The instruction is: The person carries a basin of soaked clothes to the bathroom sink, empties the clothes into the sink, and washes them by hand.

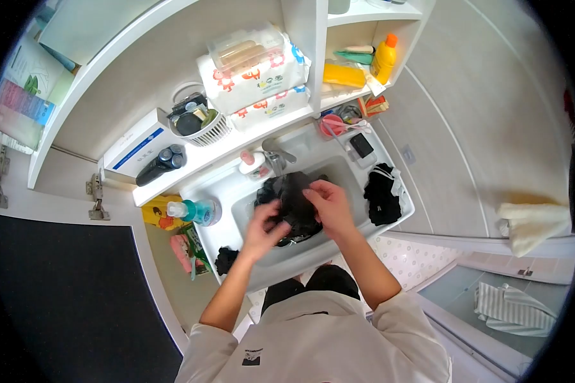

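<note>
A wet-looking black cloth (295, 199) is bunched in the white sink (249, 209), its exact kind unclear. My right hand (331, 205) is closed on the upper right part of this cloth, thumb and fingers pinching it. At the cloth's left side is my left hand (263, 232), slightly blurred, its thumb and fingers apart. Dark fabric shows between them. Behind the cloth stands the metal faucet (278, 153). The bottom of the sink under the cloth is mostly hidden.
Black cloths lie on the sink's right rim (383, 196) and left front corner (226, 260). A teal bottle (199, 211), a pump bottle (254, 164) and a soap box (362, 148) stand around the basin. The shelf above holds a shaver (160, 166), basket (212, 130) and wipes packs (255, 80).
</note>
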Demonstrator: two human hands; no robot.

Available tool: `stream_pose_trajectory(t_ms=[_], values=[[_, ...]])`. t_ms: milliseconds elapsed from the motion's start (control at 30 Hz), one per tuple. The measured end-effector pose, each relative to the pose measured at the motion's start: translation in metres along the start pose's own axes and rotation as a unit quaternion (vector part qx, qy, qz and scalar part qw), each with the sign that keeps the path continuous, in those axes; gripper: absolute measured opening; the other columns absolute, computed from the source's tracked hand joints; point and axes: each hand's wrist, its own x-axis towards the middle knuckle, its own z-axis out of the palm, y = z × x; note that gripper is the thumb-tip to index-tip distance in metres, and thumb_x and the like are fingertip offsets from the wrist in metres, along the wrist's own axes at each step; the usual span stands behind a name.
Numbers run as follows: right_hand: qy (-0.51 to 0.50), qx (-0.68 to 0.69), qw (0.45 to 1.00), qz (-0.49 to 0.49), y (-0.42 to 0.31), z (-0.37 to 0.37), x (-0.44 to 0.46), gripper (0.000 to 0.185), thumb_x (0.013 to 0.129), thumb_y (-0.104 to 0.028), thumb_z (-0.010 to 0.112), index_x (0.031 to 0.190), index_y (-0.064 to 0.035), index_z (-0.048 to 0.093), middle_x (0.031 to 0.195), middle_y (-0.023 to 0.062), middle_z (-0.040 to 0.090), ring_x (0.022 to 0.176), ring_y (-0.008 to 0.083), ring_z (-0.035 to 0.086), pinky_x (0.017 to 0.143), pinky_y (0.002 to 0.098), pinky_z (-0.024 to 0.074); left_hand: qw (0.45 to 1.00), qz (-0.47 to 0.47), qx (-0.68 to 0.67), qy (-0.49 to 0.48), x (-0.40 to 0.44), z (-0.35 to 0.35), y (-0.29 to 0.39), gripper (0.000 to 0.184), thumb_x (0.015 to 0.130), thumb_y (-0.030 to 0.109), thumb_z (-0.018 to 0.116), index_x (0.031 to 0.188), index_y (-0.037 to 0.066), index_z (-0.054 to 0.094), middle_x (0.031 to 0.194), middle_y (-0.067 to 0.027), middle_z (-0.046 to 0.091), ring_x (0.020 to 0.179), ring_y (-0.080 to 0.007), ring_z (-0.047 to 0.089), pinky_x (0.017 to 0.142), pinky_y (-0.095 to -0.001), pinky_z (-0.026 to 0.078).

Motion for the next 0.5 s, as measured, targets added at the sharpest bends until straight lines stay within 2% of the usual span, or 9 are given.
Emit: stream_pose_trajectory(t_ms=[100,133,233,267,333,367,433,467,500], values=[[-0.042,0.040,0.998,0.016,0.005,0.010,0.000,0.017,0.093,-0.011,0.067,0.107,-0.0002,0.067,0.076,0.0006,0.063,0.066,0.0076,0.058,0.055,0.0236,0.0465,0.997,0.026,0.069,0.010,-0.007,0.036,0.039,0.055,0.085,0.013,0.077,0.133,0.000,0.054,0.116,-0.0093,0.062,0.101,-0.0188,0.062,0.092,-0.0300,0.050],[-0.062,0.059,0.996,0.016,0.009,0.011,0.001,0.020,0.093,-0.011,0.067,0.110,-0.0006,0.067,0.074,-0.0001,0.062,0.061,0.0074,0.057,0.052,0.0236,0.0460,1.000,0.001,-0.005,0.020,0.001,0.036,0.014,0.048,0.088,0.010,0.072,0.131,-0.002,0.054,0.110,-0.0072,0.067,0.094,-0.0179,0.065,0.091,-0.0294,0.050],[-0.045,-0.039,0.994,-0.093,0.023,-0.002,0.010,0.032,0.093,-0.012,0.068,0.123,-0.0005,0.062,0.088,0.0025,0.063,0.080,0.0115,0.063,0.070,0.0259,0.0521,0.999,-0.018,-0.014,0.022,0.023,0.024,-0.028,0.039,0.094,0.008,0.065,0.129,-0.004,0.054,0.105,-0.0061,0.070,0.088,-0.0165,0.066,0.088,-0.0279,0.049],[-0.021,-0.064,0.990,-0.127,0.031,-0.007,0.011,0.037,0.093,-0.012,0.068,0.127,-0.0006,0.059,0.094,0.0037,0.063,0.086,0.0127,0.062,0.076,0.0270,0.0515,0.994,-0.064,-0.087,0.006,0.022,0.020,-0.026,0.033,0.101,0.018,0.059,0.125,-0.003,0.057,0.110,-0.0064,0.070,0.090,-0.0141,0.065,0.085,-0.0275,0.050],[0.027,-0.114,0.973,-0.197,0.051,-0.017,0.010,0.046,0.093,-0.011,0.068,0.135,-0.0007,0.053,0.107,0.0060,0.063,0.099,0.0151,0.061,0.088,0.0291,0.0503,0.962,-0.151,-0.223,0.036,0.019,0.015,0.015,0.037,0.102,0.029,0.056,0.123,-0.002,0.059,0.111,-0.0057,0.070,0.093,-0.0132,0.064,0.084,-0.0276,0.050],[0.054,-0.192,0.951,-0.236,0.062,-0.018,0.007,0.052,0.092,-0.012,0.069,0.139,-0.0009,0.049,0.114,0.0085,0.060,0.102,0.0162,0.060,0.088,0.0298,0.0502,0.936,-0.193,-0.289,0.052,0.018,0.012,0.025,0.041,0.103,0.035,0.055,0.122,-0.001,0.060,0.112,-0.0054,0.069,0.094,-0.0127,0.064,0.084,-0.0277,0.050],[0.107,-0.343,0.881,-0.307,0.091,-0.021,0.000,0.063,0.091,-0.013,0.070,0.145,-0.0013,0.039,0.128,0.0137,0.056,0.108,0.0184,0.058,0.089,0.0311,0.0502,0.931,-0.181,-0.311,0.058,0.019,0.009,0.026,0.046,0.102,0.045,0.053,0.117,0.002,0.062,0.108,-0.0040,0.069,0.093,-0.0127,0.064,0.079,-0.0274,0.050],[0.080,-0.190,0.945,-0.254,0.117,-0.022,0.002,0.055,0.090,-0.016,0.072,0.138,0.0011,0.050,0.120,0.0132,0.063,0.102,0.0189,0.060,0.087,0.0319,0.0507,0.929,-0.181,-0.318,0.063,0.018,0.008,0.039,0.045,0.101,0.046,0.054,0.114,0.004,0.063,0.104,-0.0026,0.069,0.088,-0.0120,0.064,0.074,-0.0267,0.050],[0.039,-0.158,0.973,-0.166,0.118,-0.026,0.002,0.052,0.090,-0.018,0.073,0.134,0.0016,0.053,0.115,0.0123,0.064,0.099,0.0185,0.061,0.086,0.0316,0.0505,0.926,-0.182,-0.324,0.067,0.018,0.008,0.051,0.044,0.100,0.047,0.056,0.112,0.006,0.064,0.099,-0.0011,0.069,0.083,-0.0114,0.064,0.069,-0.0260,0.050]])
